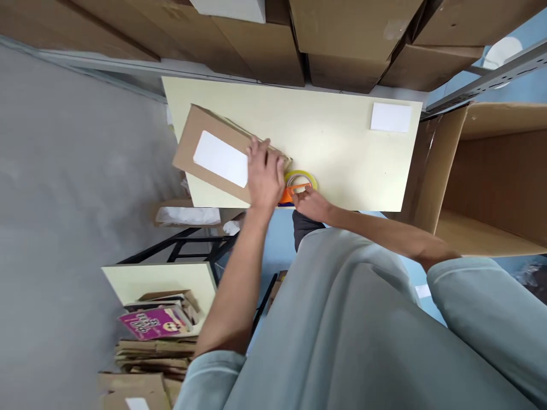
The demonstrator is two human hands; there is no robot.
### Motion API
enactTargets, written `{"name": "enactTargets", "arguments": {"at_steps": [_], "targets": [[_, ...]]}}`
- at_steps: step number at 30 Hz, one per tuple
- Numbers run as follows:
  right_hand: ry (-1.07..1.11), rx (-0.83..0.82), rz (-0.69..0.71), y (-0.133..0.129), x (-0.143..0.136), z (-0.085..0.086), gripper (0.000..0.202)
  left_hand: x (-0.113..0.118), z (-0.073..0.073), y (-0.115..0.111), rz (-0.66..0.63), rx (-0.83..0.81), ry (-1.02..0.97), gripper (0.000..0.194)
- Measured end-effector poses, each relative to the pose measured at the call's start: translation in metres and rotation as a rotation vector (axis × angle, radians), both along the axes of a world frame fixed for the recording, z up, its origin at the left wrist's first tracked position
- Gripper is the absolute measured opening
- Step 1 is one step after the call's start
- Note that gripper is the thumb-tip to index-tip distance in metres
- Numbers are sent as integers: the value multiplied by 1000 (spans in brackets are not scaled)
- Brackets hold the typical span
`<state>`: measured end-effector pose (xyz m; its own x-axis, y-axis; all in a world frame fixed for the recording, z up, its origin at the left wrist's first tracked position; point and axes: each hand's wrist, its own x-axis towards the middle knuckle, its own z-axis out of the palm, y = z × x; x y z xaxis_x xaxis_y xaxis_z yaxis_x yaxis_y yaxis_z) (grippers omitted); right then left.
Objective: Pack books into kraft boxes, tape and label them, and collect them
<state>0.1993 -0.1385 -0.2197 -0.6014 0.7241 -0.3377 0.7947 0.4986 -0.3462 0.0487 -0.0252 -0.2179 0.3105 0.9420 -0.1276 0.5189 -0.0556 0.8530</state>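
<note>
A brown cardboard box [188,142] with a white label [220,158] lies at an angle on the left half of the cream tabletop [342,154]. Pressed on the box's right end is my left hand [265,179], its fingers stretched over the top. My right hand [311,204] is closed around an orange tape dispenser [287,195] at the front edge of the table. A roll of yellow tape [314,181] sits in the dispenser, right beside the box's end. My fingers and the box partly hide the dispenser's front.
Large cardboard boxes [354,28] line a shelf behind the table. A white slip [390,117] lies at the table's back right. An open carton [453,171] stands to the right. Lower left, a small table [128,279] holds books, with stacked flat cardboard [149,353] below.
</note>
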Motion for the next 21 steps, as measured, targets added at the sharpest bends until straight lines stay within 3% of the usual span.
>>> {"name": "enactTargets", "arguments": {"at_steps": [4, 8, 13, 16, 18, 21], "targets": [[-74, -20, -41, -11, -28, 1, 41, 3, -6, -34, 20, -76, -29, 40], [4, -57, -111, -24, -14, -5, 48, -9, -11, -37, -73, -35, 41, 40], [-38, -109, -188, -54, 68, -5, 61, -8, -10, -35, -70, -44, 10, 44], [-158, -139, -199, -63, 130, 1, 51, -5, -9, -37, -58, -51, -12, 46], [-239, -133, -224, -54, 157, 5, 42, -5, -11, -38, -94, -20, 18, 47], [-280, -63, -260, -17, 164, 7, 41, -7, -18, -39, -177, 63, 104, 53]]}}
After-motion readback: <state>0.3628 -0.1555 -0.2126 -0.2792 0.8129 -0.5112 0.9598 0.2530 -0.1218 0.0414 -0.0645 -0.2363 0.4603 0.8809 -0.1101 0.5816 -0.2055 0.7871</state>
